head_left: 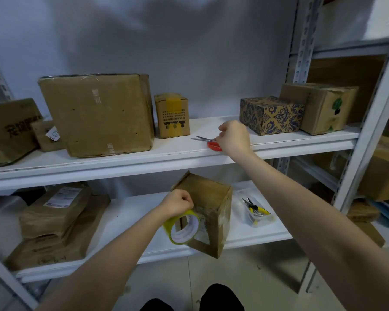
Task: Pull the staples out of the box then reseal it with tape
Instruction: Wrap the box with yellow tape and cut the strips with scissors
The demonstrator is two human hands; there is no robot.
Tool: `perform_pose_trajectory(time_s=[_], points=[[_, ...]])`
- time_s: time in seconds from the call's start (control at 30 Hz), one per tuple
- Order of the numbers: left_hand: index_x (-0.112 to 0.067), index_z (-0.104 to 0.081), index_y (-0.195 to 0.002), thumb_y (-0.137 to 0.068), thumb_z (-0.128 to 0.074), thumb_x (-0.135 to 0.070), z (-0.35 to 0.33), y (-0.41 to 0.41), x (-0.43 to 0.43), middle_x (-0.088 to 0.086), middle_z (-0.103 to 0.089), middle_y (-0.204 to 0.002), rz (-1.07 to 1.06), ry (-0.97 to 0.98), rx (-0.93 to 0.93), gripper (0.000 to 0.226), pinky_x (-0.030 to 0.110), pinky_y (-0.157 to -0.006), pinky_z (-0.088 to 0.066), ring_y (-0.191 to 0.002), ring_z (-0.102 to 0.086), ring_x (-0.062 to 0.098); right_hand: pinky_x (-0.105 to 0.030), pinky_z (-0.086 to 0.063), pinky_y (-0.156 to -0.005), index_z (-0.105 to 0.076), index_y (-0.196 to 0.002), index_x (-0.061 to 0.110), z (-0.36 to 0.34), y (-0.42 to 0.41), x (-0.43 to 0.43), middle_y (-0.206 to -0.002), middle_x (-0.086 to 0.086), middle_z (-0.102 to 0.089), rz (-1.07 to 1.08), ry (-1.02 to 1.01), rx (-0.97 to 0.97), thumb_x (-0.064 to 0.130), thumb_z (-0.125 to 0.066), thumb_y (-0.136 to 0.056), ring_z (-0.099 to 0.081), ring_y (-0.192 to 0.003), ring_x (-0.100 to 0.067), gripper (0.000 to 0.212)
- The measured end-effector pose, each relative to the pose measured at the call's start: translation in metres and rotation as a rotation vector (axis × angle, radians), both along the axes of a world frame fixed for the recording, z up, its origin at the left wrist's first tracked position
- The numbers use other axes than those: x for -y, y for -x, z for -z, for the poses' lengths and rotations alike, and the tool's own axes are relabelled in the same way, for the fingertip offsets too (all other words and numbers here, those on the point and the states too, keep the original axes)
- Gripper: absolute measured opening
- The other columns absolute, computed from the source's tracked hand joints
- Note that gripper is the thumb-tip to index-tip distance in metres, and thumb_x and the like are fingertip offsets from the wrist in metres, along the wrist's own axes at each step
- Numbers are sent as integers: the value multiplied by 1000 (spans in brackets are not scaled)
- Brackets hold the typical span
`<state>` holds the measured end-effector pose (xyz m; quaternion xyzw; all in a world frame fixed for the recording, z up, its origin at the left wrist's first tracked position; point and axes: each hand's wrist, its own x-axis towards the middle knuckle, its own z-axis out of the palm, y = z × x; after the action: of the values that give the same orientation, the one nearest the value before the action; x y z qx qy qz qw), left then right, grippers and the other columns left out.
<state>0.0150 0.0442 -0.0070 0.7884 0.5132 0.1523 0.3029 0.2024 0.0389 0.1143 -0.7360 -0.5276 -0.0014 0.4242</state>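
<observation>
A small brown cardboard box (211,212) stands on end at the front of the lower shelf. My left hand (176,204) grips a yellow-green roll of tape (182,227) against the box's left side. On the upper shelf lie red-handled scissors (208,141), blades pointing left. My right hand (234,136) has its fingers curled round the scissors' handles at the shelf's front edge. Yellow-handled pliers (254,208) lie in a clear tray (256,221) to the right of the box.
The upper shelf (177,153) carries a large brown carton (97,115), a small taped box (172,115), a blue-patterned box (271,114) and another carton (323,107). Flat parcels (58,212) are stacked at the lower left. Metal uprights (368,131) frame the right side.
</observation>
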Motion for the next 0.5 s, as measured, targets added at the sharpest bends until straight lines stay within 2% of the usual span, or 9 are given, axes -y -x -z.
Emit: perform_pose_trajectory(time_s=[0.1,0.17,0.2,0.27,0.37,0.43,0.5], points=[[-19,-57,-65,-86,-57,-11,2,0,-1,-4,-58,-77,-8,43,27,23,29,-74,-46,-81,-57,16,-34,-52,-79,-67,-108,11,17,12,20,-102,-5,-68,-165,-298,130,11,-56,-88,-64,-91,-21,23],[-15,-56,-66,-82,-58,-11,3,2,1,0,-55,-70,-3,51,25,17,32,-68,-43,-72,-53,16,-32,-50,-69,-67,-96,16,42,23,39,-92,-1,-66,-370,-351,319,15,-55,-85,-62,-80,-19,16],[-13,-57,-68,-79,-58,-12,3,3,1,1,-54,-69,4,51,27,11,35,-67,-44,-71,-52,17,-33,-50,-69,-66,-96,17,58,26,45,-93,-1,-65,-452,-247,410,19,-56,-83,-62,-83,-21,17],[-15,-59,-68,-79,-58,-12,7,6,3,0,-57,-72,8,47,12,11,35,-70,-46,-74,-54,17,-34,-49,-82,-62,-112,21,92,26,49,-111,-3,-59,-498,117,570,34,-58,-83,-59,-102,-25,32],[-22,-61,-66,-85,-57,-10,13,9,5,-3,-61,-78,-1,54,5,22,29,-74,-47,-80,-56,16,-47,-30,-109,-37,-143,30,135,16,41,-148,-9,-28,-449,512,689,55,-58,-81,-28,-138,-32,70],[-21,-62,-67,-85,-58,-11,16,12,6,-1,-62,-80,-11,80,15,21,32,-75,-50,-81,-57,18,-54,-25,-112,-19,-149,35,156,15,38,-157,-7,-14,-430,574,631,54,-57,-83,-14,-145,-34,78],[-20,-62,-66,-85,-58,-11,19,15,5,-1,-62,-79,-34,95,30,20,36,-78,-51,-81,-58,18,-49,-37,-106,-15,-150,36,170,23,39,-158,-9,-17,-345,512,605,49,-52,-87,-17,-144,-34,74]])
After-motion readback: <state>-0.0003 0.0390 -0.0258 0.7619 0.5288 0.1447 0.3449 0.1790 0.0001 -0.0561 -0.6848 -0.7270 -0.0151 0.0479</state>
